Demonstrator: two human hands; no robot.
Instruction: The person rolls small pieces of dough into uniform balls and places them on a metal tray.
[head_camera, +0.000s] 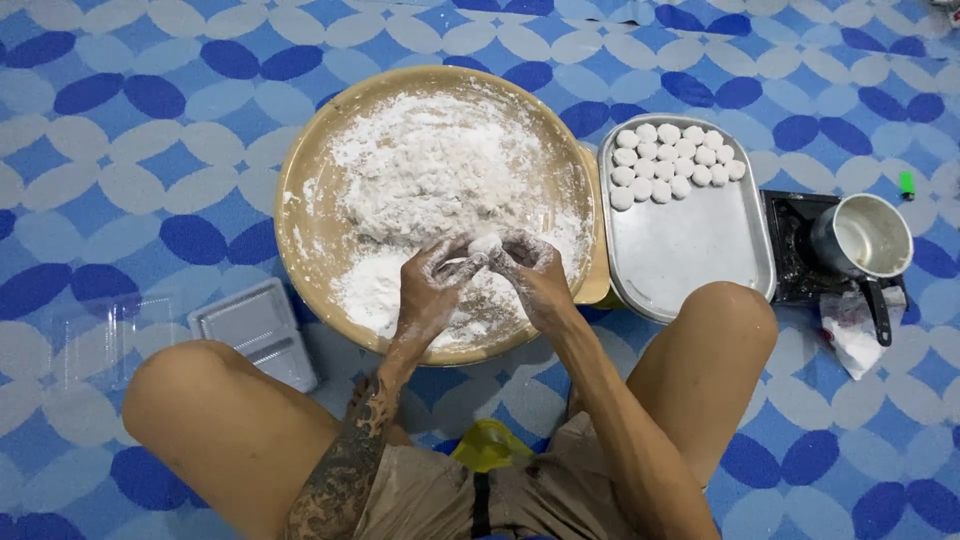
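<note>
Sitting cross-legged on blue patterned mat (120, 130), bare knees framing everything, yellow stool (487, 440) edge peeking out just below. Working together now: left hand (428, 290) and right hand (535, 280), both floury, meeting over near side of basin (300, 200), fingers closing round small white dough lump (485, 243), seemingly rolling it into a ball. Sitting beyond hands, a big mound of loose flour mix (440, 170) filling most of basin, so plenty left to shape, judging by that heap. Lying left of basin on mat, clear plastic lidded box (255, 330), empty-looking, plus another transparent container (105, 335) further left, hard to make out. Resting right of basin, touching its rim, oval metal tray (690, 250): finished white balls (672, 160) lining up in three rows at far end only, most of tray bare, so looking like early going. Standing further right, small black stove (795, 250) carrying metal pot (865, 235), white bag (850, 330) crumpling beside it, green lighter (907, 183) lying just past. Showing no readable labels anywhere.
</note>
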